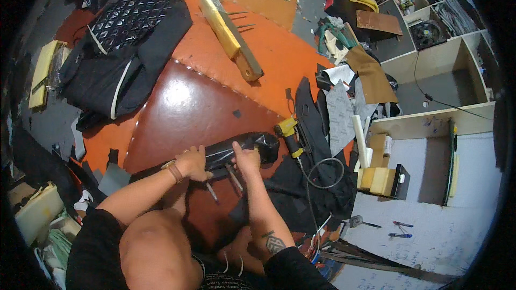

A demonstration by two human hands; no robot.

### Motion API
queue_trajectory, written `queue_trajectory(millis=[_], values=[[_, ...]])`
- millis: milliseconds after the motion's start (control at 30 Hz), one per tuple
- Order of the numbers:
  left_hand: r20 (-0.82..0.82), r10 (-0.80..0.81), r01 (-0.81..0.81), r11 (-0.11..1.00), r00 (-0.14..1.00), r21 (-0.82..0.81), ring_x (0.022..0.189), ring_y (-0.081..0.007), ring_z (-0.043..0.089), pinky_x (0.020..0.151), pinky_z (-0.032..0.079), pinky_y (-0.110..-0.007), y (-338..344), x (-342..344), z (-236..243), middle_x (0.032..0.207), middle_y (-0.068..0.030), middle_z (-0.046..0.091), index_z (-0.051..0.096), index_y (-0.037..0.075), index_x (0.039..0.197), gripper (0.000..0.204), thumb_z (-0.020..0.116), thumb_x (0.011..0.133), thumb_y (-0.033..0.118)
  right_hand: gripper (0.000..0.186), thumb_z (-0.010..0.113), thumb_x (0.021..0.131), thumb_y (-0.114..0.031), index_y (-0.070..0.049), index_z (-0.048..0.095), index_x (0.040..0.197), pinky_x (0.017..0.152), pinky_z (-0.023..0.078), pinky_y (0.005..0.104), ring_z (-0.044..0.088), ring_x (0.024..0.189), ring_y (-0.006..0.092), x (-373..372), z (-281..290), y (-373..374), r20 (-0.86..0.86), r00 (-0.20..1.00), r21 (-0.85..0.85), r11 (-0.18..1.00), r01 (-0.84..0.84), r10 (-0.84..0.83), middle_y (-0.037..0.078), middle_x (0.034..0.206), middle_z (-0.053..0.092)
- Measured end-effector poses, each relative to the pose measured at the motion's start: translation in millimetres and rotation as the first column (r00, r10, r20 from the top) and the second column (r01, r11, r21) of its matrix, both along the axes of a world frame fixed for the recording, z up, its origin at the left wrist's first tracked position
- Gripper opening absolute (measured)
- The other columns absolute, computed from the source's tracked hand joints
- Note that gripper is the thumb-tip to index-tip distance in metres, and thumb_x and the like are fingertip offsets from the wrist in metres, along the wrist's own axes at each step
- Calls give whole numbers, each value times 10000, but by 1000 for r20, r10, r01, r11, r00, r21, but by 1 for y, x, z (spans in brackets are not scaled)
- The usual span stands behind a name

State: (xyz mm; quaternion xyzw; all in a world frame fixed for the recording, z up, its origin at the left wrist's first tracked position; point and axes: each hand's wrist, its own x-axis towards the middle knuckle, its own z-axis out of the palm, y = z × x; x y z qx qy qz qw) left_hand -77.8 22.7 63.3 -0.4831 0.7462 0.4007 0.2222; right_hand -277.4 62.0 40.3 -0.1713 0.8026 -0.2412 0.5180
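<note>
Left hand (192, 162) on the left part of the black padded bar (219, 153), right hand (246, 159) gripping it further right. Two metal rods (234, 178) jut from the bar's near side. Yellow-black air tool (291, 138) just off its right end, black cloth (293, 188) near right of it. Brown sheet (177, 102) runs beyond the bar; well past it, curved yellow piece (224, 28) with thin rods. Quilted black cover (137, 19) beyond it, leftward. Shelving (430, 118) well right of it.

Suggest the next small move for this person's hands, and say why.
Probably draw the glossy black material a little tighter with the right hand while the left hand steadies it: both hands are already on it, its surface looks uneven, and the yellow-and-black tool lies unheld to the right, so smoothing by hand seems sensible first.
</note>
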Motion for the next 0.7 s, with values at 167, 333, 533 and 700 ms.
queue_trajectory(millis=[167,333,533,700], values=[[-20,-60,45,897,998,-440,1132,-405,676,841,607,-532,15,-46,-9,1212,-256,630,523,-7,1353,622,740,913,374,407,695,1029,-353,-46,646,765,578,442,335,539,579,146,-9,-43,7,-236,958,-169,964,-205,162,41,679,614],[295,-213,357,693,931,-627,843,-290,749,582,620,-436,25,-78,-15,933,-136,704,654,69,1106,234,655,934,227,427,662,1055,-325,-110,546,704,541,364,313,447,552,107,-5,-38,32,69,995,-292,952,87,-70,-17,641,519],[107,-381,390,824,918,-411,751,-239,772,582,604,-407,17,-66,-8,784,-81,766,757,115,846,128,681,905,198,475,653,1058,-364,-73,566,693,553,381,334,462,584,112,-7,-39,53,57,995,-211,973,90,-80,5,642,544],[-85,-417,325,805,905,-496,740,-264,773,602,600,-407,9,-45,-22,800,-95,774,788,117,778,154,686,875,179,501,664,1037,-442,-68,590,712,443,358,342,490,478,144,1,-20,21,20,997,-93,992,80,-79,45,624,574]])
